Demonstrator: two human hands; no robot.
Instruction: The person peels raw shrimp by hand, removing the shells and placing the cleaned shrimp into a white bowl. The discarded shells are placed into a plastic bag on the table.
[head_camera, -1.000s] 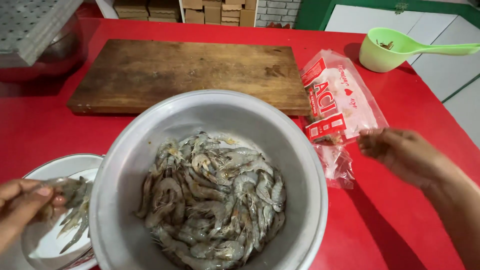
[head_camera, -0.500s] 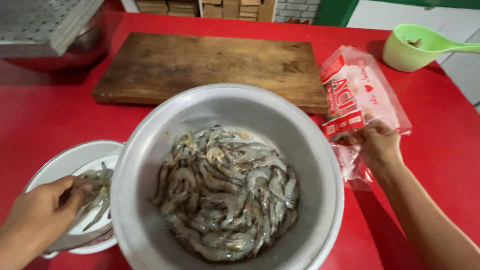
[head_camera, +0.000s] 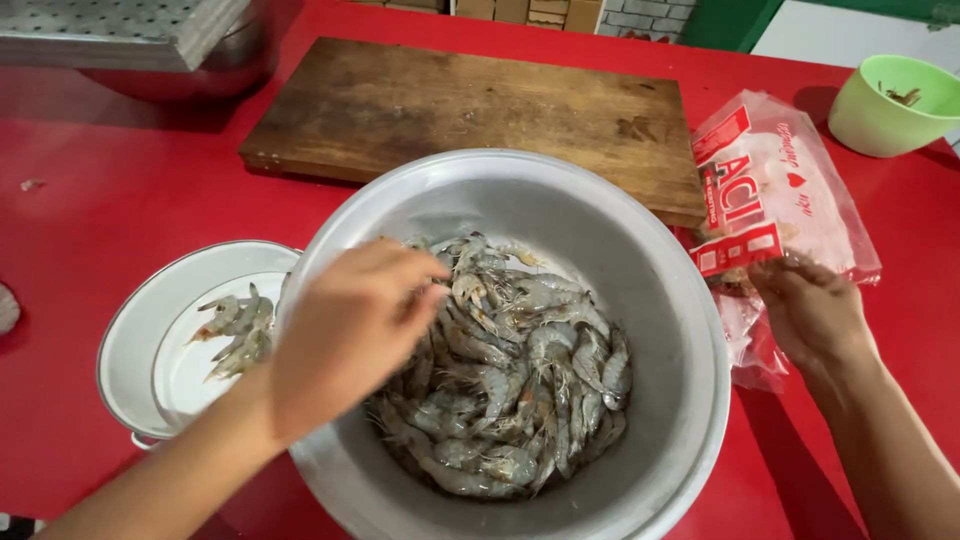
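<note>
1. Since the earlier frame the left hand (head_camera: 345, 335) has moved from the small white dish (head_camera: 150, 345) at lower left into the big metal bowl (head_camera: 640, 250) in the centre of the frame.
2. Its fingers are curled down onto the heap of raw grey shrimp (head_camera: 510, 370); whether that grip has closed on any shrimp cannot be told.
3. A few shrimp (head_camera: 238, 330) lie in the white dish, just beside the bowl.
4. The right hand (head_camera: 815, 315), at right of the frame, has its fingers pinched on the lower edge of the red-and-clear plastic bag (head_camera: 775, 190).
5. A wooden cutting board (head_camera: 470, 110) lies on the red desk (head_camera: 100, 210) above the bowl; a green cup (head_camera: 885, 110) stands at upper right.
</note>
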